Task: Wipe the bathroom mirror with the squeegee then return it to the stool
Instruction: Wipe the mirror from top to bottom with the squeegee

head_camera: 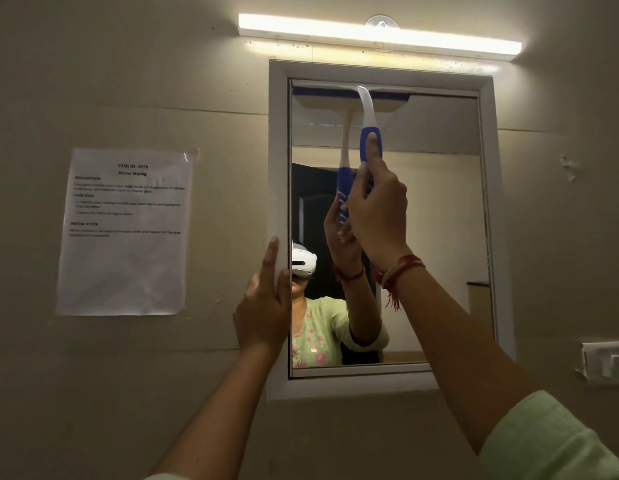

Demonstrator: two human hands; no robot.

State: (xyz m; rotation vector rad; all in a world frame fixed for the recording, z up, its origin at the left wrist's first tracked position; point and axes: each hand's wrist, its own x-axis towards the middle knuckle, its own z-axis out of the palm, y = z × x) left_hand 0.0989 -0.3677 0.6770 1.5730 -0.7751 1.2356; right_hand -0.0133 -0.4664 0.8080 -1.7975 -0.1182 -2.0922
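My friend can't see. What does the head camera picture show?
A right hand holds a blue-and-white squeegee, its blade at the top of a bathroom mirror. The left hand holds the mirror's white frame. A lamp glows above, and a printed sheet hangs on the wall.

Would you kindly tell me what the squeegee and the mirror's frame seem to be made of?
The squeegee looks like moulded plastic: a glossy white neck with a highlight, and a blue grip that may be rubbery. The mirror frame is smooth matte white with mitred corners, perhaps painted wood or plastic; the look leaves it open.
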